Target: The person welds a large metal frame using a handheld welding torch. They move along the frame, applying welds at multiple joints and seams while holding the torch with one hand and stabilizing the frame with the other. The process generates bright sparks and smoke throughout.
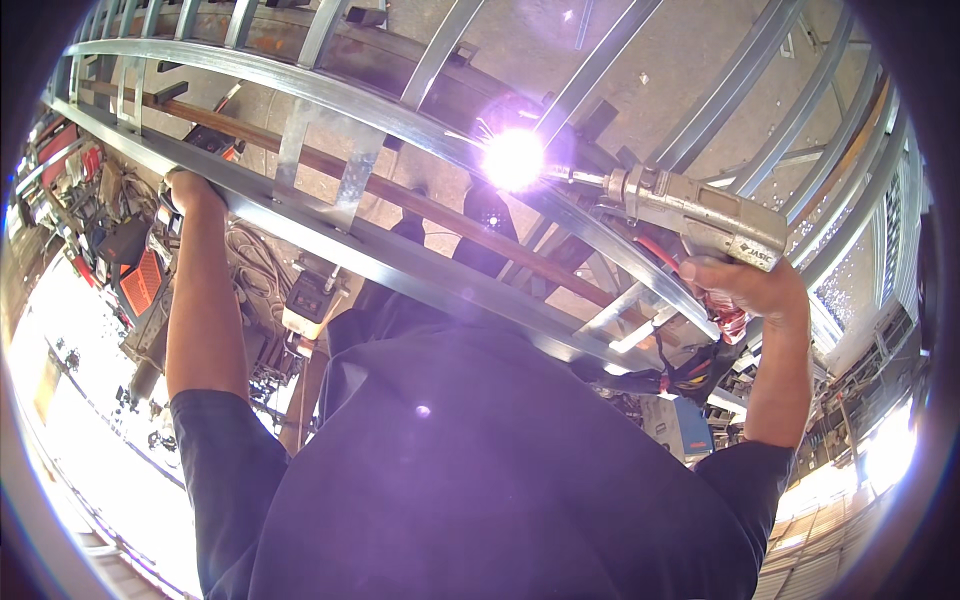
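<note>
My right hand [745,287] is closed round the red-wrapped handle of a pale grey handheld welding gun [690,212]. The gun's nozzle points left, and a blinding white-violet glare [513,160] with sparks sits at its tip, against a curved rail [375,112] of a shiny metal frame. The glare hides the exact contact spot. Farther left, my left hand [193,190] is curled against the frame's near metal rail [330,240]; its fingertips are mostly hidden. Short flat crosspieces [357,180] join the two rails.
Beyond the curved rail, several metal bars [725,85] run across the floor. A rusty brown bar [440,208] passes under the frame. At left lie coiled cables [262,285] and an orange-and-black machine [142,285]. A blue-and-grey box [690,425] stands below the right hand.
</note>
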Demonstrator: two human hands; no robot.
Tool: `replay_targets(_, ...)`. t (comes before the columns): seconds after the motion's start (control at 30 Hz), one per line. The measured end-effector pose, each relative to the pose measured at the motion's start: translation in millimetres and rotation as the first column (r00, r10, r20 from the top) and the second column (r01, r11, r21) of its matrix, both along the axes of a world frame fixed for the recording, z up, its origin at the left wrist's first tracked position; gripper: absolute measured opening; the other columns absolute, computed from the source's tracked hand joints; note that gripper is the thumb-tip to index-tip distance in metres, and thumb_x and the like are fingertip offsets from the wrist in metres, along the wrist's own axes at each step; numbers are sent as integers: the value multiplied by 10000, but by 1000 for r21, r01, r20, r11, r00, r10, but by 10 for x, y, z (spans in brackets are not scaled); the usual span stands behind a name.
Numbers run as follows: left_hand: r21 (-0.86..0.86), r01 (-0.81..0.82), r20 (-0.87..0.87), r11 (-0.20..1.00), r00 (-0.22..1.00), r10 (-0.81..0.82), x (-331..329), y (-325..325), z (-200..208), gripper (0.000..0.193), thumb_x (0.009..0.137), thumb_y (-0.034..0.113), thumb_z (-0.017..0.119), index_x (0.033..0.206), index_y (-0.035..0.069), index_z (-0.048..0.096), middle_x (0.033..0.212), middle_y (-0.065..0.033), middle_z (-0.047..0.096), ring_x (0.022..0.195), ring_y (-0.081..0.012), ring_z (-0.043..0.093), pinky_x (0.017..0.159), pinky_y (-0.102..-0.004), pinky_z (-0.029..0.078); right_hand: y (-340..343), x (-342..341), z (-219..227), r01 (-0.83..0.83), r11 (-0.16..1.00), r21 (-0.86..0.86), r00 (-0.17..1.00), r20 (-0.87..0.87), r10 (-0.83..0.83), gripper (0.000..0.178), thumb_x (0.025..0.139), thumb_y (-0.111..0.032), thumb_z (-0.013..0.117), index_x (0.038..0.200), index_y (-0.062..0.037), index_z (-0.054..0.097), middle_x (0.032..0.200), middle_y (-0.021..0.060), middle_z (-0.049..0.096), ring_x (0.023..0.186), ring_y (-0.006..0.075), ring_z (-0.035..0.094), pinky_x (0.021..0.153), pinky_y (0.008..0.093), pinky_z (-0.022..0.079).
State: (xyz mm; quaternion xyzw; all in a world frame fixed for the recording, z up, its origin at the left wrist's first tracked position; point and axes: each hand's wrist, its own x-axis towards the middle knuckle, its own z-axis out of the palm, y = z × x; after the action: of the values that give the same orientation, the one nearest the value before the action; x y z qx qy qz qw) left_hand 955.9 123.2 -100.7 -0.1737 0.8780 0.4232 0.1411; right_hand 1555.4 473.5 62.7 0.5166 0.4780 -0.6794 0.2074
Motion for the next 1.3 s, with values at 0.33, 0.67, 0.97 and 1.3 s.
replay_targets(0.33,-15,-14,15,1000,1000,14,82,99,69,467,1063,316,388,1356,2,571,1230,-150,690,1093,-287,694,960,-412,563,13,38,-10,-32,999,-2,998,46,32,428,806,-163,892,1158,-18,697,956,72,731,816,153,691,680,313,586)
replay_targets(0.67,-7,-56,15,998,998,56,130,145,88,558,1069,396,316,1330,-8,599,1264,-145,682,1085,-297,682,983,-413,540,12,108,-14,-19,1000,-13,993,114,21,479,792,-166,904,1199,-15,700,968,80,739,823,147,692,687,309,587)
replay_targets(0.97,-20,-103,17,994,995,103,140,179,100,565,1055,406,336,1320,-15,603,1240,-149,688,1081,-306,685,958,-414,550,-12,164,-35,21,1000,-11,997,75,-20,457,793,-154,902,1182,-14,708,956,68,735,804,138,678,670,302,579)
replay_targets(1.3,28,-89,-40,996,995,90,72,89,76,346,1018,224,440,1216,12,629,1099,-148,718,957,-278,716,820,-408,600,-112,416,165,193,981,17,963,-196,-186,464,767,-95,838,1195,-13,678,930,77,722,765,146,680,627,295,570)
